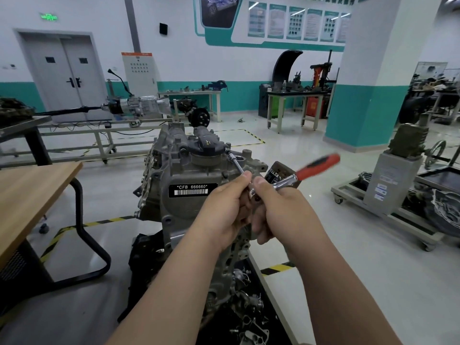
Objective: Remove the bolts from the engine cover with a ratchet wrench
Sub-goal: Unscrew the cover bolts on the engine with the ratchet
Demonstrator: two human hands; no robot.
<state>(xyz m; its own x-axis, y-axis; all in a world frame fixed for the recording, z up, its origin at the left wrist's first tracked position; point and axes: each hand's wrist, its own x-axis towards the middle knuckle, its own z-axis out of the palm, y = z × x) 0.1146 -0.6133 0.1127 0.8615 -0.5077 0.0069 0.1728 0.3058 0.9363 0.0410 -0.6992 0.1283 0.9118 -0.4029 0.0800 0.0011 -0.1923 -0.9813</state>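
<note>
1. Left hand [224, 210], just right of the black barcode plate [191, 190]: thumb and curled fingers pinch the near end of the slim chrome extension bar [235, 163].
2. Right hand [278, 210], further right of the plate: fingers curled round the head of the chrome ratchet wrench [286, 181]. Its red-and-black handle [319, 165] is blurred, jutting up-right, ungripped.
3. Bar's long axis: up-left from the fingers, passing the plate's right end.
4. Socket [227, 151], above the plate on the grey cast-metal engine cover [179, 143]; the bolt is hidden beneath it.
</note>
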